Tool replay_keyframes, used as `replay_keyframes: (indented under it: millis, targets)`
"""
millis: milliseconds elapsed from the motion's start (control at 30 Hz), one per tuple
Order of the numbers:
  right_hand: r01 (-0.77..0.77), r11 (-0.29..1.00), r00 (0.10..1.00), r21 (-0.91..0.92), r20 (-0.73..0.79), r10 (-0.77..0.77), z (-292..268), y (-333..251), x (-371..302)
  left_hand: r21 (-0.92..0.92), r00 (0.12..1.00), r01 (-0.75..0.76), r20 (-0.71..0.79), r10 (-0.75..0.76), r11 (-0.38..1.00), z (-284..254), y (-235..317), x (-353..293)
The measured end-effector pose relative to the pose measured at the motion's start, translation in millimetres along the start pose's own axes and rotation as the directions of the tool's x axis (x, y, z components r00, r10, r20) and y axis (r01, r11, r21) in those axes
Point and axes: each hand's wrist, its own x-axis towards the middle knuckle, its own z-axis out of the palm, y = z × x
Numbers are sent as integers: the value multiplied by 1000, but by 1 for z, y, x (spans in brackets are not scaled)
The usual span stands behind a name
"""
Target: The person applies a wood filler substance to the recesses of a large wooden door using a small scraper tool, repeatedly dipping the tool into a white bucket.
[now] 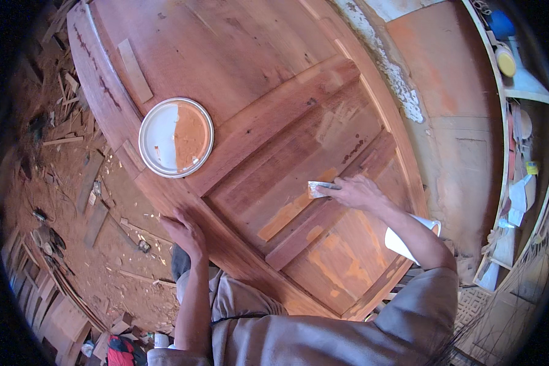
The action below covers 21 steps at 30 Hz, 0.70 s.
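A reddish-brown wooden panel door (268,116) lies in front of me, with orange filler smeared over its near panels. My right hand (357,194) is closed on a putty knife (318,189), its blade over a strip of filler (287,216) in a recessed panel. At the door's left edge rests my left hand (188,235), fingers stretched out and holding nothing. A round white lid (158,137) sits on the door, its right half covered in orange filler. Partly hidden under my right forearm, a white tub (401,244) stands on the near right panel.
A loose wood strip (135,70) lies on the door beyond the lid. Wood scraps (94,222) and shavings litter the dirt floor at left. Along the right runs a shelf (500,183) with bottles and tools. A red and black bag (123,351) is at the lower left.
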Motion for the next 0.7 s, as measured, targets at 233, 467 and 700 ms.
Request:
replay_keyframes:
  millis: [233,467,700]
  targets:
    - [20,999,999,-48,28,-19,-1,30,-9,-79,994,63,99,-55,995,-10,19,3]
    - [-357,909,916,216,-109,386,-25,37,-42,-89,998,5,69,1,996,-11,18,2]
    - [180,-437,630,881,238,740,43,-66,-64,-99,996,52,71,-46,994,-10,1,0]
